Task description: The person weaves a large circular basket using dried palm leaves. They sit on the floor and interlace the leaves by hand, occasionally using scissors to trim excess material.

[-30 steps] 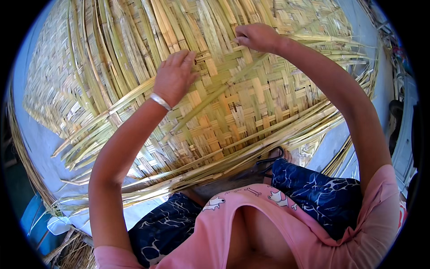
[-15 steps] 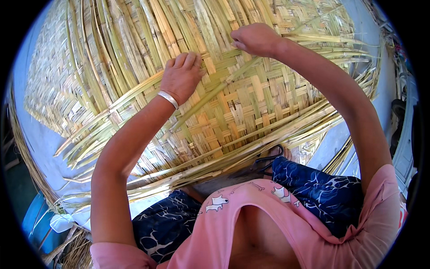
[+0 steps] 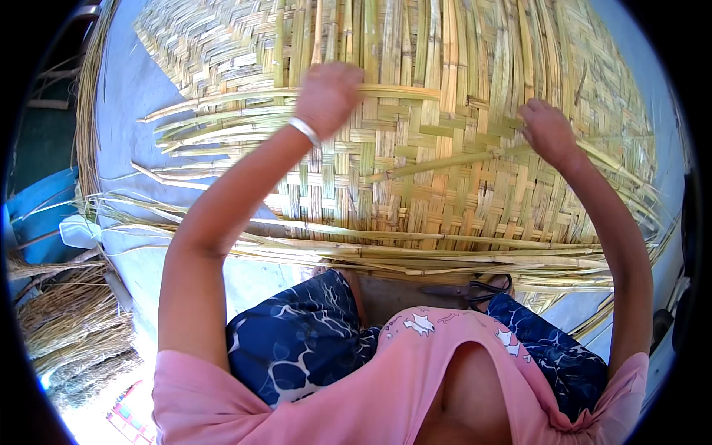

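Note:
A large mat woven from flat yellow-green cane strips lies before me. Long loose strips stand away from me on its far half, side by side. My left hand, smeared by motion, is over the near ends of several of them, beside a crosswise strip. What its fingers hold, if anything, does not show. Farther right, my right hand is closed at the mat, fingertips among the strips; its grip is hidden. A loose slanting strip lies on the weave and reaches toward that hand.
Unwoven strip ends stick out at the mat's left edge. A bundle of long strips runs along the near edge, with dark-handled scissors by my foot. Dry stalks are heaped at lower left, near a white container.
The view has turned, so the mat lies straighter across it. My hands have moved farther apart, the left one leftward along the mat. The scissors show more fully.

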A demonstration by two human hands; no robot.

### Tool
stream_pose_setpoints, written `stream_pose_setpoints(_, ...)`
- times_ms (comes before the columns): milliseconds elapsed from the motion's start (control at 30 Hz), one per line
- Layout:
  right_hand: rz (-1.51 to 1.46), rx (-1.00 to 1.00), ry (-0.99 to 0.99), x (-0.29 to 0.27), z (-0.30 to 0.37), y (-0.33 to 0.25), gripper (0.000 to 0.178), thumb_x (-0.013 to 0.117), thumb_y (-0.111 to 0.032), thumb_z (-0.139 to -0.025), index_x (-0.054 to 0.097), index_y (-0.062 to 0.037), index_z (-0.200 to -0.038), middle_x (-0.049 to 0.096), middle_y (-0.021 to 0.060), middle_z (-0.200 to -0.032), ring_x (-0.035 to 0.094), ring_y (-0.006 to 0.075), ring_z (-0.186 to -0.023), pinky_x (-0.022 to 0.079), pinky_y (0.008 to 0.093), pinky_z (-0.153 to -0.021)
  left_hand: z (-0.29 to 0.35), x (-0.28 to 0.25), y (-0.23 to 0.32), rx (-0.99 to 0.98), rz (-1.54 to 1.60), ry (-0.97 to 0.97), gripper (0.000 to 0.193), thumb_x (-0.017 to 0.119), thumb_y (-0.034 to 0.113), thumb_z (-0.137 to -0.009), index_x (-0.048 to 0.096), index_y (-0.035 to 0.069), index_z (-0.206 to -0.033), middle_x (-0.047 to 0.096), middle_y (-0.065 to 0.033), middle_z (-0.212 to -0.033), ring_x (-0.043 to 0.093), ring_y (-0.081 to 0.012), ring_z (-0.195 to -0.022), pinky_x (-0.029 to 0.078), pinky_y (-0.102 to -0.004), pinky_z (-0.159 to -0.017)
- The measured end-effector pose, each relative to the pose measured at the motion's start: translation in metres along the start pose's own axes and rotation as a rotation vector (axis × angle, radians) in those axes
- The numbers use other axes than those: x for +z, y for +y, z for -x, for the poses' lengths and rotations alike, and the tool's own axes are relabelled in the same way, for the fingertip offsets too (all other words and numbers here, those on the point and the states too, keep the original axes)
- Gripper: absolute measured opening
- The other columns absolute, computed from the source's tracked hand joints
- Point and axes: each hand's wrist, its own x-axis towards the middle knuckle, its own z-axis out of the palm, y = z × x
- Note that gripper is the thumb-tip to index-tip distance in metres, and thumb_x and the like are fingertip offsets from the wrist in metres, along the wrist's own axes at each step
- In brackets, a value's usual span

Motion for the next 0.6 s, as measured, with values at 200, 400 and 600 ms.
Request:
stream_pose_setpoints(200,-0.277,-0.217,-0.043,-0.045,-0.052,-0.076,0.020,0.060,-0.014,-0.080,0.055,-0.0022,-0.096,0.055,0.0121,-0.096,0.053,0.0313,-0.095,0.045,0.0413,-0.082,0.023,-0.005,-0.098,-0.233,0.088,-0.272,0.043,0.056,0.048,-0.084,0.061,0.008,-0.098,0.062,-0.0107,-0.102,0.056,-0.0272,-0.103,0.037,-0.0481,-0.093)
stream_pose_setpoints(400,-0.340,-0.380,0.047,-0.053,-0.129,-0.149,0.028,0.053,-0.018,-0.086,0.055,-0.0035,-0.110,0.056,0.0129,-0.102,0.054,0.0296,-0.099,0.045,0.0428,-0.086,-0.003,-0.018,-0.099,-0.192,0.359,-0.497,0.032,0.067,0.033,-0.080,0.055,0.004,-0.078,0.063,-0.0115,-0.076,0.061,-0.0218,-0.077,0.048,-0.0407,-0.069)
stream_pose_setpoints(600,-0.418,-0.298,-0.130,-0.061,-0.184,-0.217,0.036,0.053,-0.030,-0.087,0.056,-0.0030,-0.110,0.060,0.0155,-0.099,0.058,0.0304,-0.096,0.047,0.0432,-0.081,0.003,-0.041,-0.096,-0.222,0.667,-0.583,0.025,0.060,0.027,-0.085,0.061,0.002,-0.087,0.063,-0.0074,-0.071,0.059,-0.0157,-0.068,0.048,-0.0302,-0.065)
